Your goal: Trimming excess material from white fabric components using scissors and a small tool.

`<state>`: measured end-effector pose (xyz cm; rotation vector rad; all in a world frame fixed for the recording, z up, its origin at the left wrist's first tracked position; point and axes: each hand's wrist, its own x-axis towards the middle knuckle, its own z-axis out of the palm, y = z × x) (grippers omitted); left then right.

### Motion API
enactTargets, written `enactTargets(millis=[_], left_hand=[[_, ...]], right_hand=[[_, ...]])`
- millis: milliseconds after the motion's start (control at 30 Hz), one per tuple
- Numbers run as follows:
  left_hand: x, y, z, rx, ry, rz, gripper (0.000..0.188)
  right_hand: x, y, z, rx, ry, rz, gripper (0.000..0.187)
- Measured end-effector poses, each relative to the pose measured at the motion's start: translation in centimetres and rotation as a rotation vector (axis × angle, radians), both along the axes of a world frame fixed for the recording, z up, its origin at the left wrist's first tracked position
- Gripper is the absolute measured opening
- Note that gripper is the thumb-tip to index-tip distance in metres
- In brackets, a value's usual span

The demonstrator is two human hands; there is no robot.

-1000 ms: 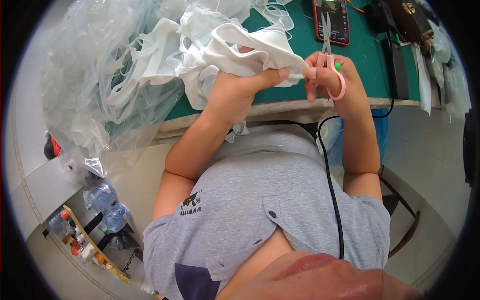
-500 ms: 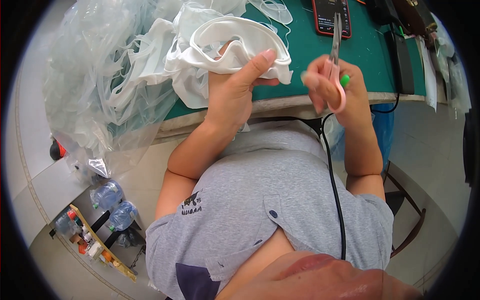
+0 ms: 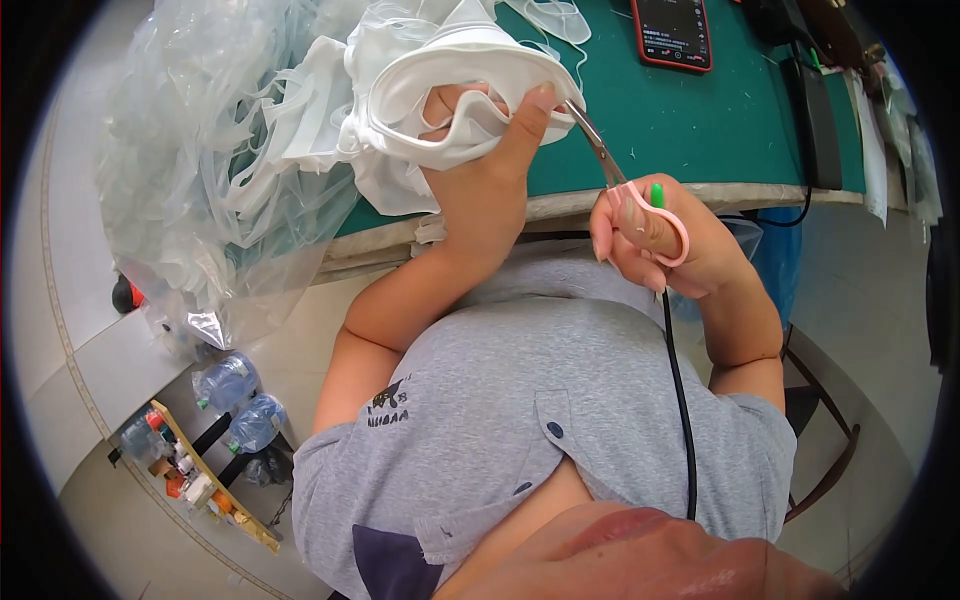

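A broad table with a green top and a pale edge point(image 3: 640, 130) is spreading across the upper view, and a person in a heathered grey short-sleeved shirt point(image 3: 480, 400) is sitting close against it. A large, crumpled clear plastic bag point(image 3: 275, 265) is slumping over the table's left part, beside a heap of thin white material. The person's left forearm point(image 3: 420, 285) is slanting up and inward from a bent elbow, while the right forearm point(image 3: 745, 312) is leaning inward at a lower height. The left hand point(image 3: 490, 175) is gripping a soft white cloth piece with a rounded, looped rim point(image 3: 440, 60), which is hanging just above the table; its thumb is stretching upward along the rim's right side, and its other fingers are curling behind, partly showing through the gap. The right hand point(image 3: 672, 238) is bending its fingers around small scissors with pink loop handles and silver blades point(image 3: 615, 178), the thumb lying over the handles. The blades are pointing up and left, their tips meeting the cloth's edge beside the left thumb; whether they are cutting is unclear. A red-edged black phone point(image 3: 672, 30) is lying near the table's top, and a small bright-green piece point(image 3: 657, 195) is showing beside the scissor handles.
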<state>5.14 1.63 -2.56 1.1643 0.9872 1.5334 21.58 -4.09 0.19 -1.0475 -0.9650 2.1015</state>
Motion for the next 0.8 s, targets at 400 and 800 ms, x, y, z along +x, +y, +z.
enactTargets(millis=[400, 800], left_hand=[[-0.3, -0.1, 1.3, -0.355, -0.302, -0.206, 0.038], [-0.5, -0.2, 1.3, -0.32, -0.365, -0.25, 0.034]], right_hand=[[0.6, 0.1, -0.7, 0.003, -0.007, 0.002, 0.053], [1.0, 0.3, -0.3, -0.004, -0.043, 0.051, 0.056]])
